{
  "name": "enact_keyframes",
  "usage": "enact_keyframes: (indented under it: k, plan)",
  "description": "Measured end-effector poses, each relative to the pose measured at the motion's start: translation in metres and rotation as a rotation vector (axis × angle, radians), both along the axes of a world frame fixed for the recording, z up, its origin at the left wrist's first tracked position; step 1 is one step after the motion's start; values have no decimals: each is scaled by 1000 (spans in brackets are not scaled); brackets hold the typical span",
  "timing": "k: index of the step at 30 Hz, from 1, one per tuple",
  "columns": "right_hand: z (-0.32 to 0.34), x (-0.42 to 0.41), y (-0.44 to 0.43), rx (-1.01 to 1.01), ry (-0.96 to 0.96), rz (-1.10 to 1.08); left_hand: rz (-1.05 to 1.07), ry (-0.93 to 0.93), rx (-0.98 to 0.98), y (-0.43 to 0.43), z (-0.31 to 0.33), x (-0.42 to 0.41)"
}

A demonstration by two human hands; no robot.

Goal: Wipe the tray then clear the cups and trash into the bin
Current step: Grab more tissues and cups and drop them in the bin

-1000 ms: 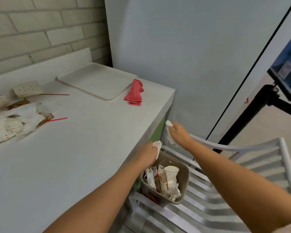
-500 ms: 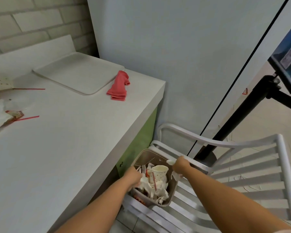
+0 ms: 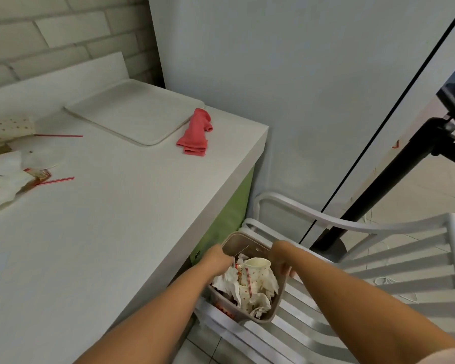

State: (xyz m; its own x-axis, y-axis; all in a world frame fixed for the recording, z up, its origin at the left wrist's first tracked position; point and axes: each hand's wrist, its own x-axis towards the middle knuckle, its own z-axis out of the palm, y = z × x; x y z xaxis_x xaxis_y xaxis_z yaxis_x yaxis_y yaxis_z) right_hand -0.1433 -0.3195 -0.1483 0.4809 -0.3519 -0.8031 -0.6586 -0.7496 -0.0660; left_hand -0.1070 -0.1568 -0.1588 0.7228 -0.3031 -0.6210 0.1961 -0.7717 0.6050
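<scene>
Both hands at the bin, counter only part cleared

The bin (image 3: 243,243) sits on a white slatted chair (image 3: 378,285) just right of the counter (image 3: 103,219), stuffed with a dotted paper cup (image 3: 258,265) and crumpled napkins. The left hand (image 3: 217,260) dips in at the bin's left edge; its fingers are buried in the trash, so I cannot tell how they lie. The right hand (image 3: 281,256) has its fingers curled over the right rim, gripping it. At the far end of the counter lies the bare tray (image 3: 132,109), a red cloth (image 3: 195,132) bunched just beside its right corner. Far left lie another dotted cup (image 3: 9,127), loose napkins (image 3: 3,179) and a red straw (image 3: 55,180).
</scene>
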Motion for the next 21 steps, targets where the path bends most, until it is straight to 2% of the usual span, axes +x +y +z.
enact_keyframes:
  k: [4,11,16,21]
  plan:
    - [22,24,12,40,17,13,-52,-171,-24,0,22,4]
    - [109,66,65,30,118,466,71,-702,-287,25,85,4]
    - [159,84,120,1,-96,640,163,-879,-300,78,105,19]
    - [162,95,190,170,-402,624,299,-888,-138,155,108,39]
